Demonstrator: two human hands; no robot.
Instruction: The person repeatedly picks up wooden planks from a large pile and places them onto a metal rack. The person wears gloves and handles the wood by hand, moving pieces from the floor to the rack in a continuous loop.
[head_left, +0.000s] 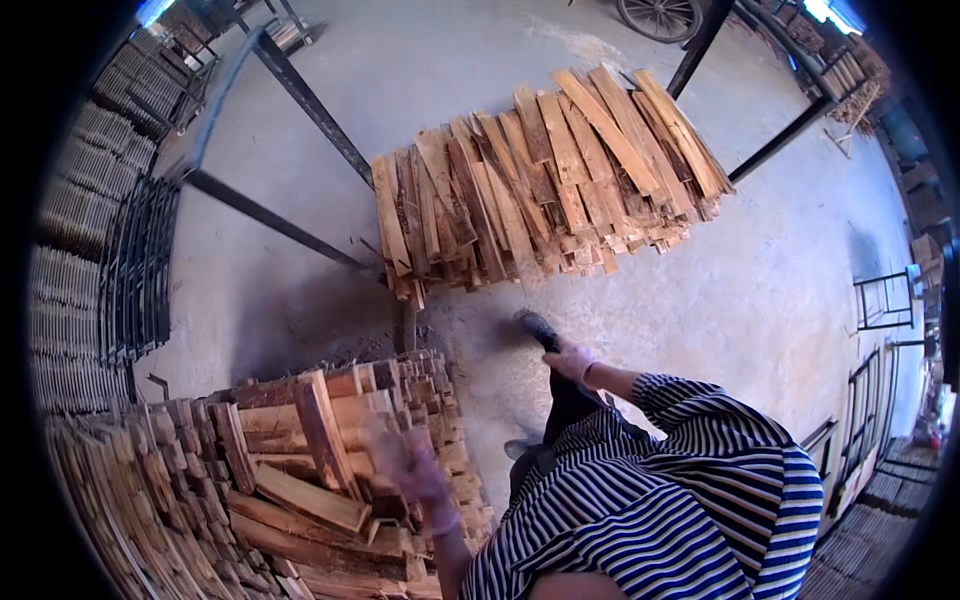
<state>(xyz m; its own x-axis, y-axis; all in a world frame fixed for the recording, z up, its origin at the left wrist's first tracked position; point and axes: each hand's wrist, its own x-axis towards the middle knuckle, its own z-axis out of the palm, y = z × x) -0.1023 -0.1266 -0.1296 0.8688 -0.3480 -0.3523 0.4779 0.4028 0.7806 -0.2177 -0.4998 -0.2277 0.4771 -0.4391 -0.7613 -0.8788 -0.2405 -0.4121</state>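
Observation:
My left hand (418, 470) is over the right part of a large stack of rough wooden slats (235, 515) at the lower left. It is blurred by motion, but its fingers look apart and nothing shows in them. Just left of it, a bark-edged slat (325, 435) leans across the pile, and a shorter pale slat (310, 497) lies below. My right hand (573, 361) hangs beside my dark trouser leg, just above my shoe. Its fingertips are hidden, and I see nothing held. Both hands seem to wear thin pale gloves.
Ahead, a second pile of wooden slats (550, 175) sits between dark metal posts (275, 220) of a frame. Stacked slatted racks (75, 270) line the left side. Metal frames (885, 300) stand at the right. A spoked wheel (660, 15) shows at the top, on the concrete floor (790, 290).

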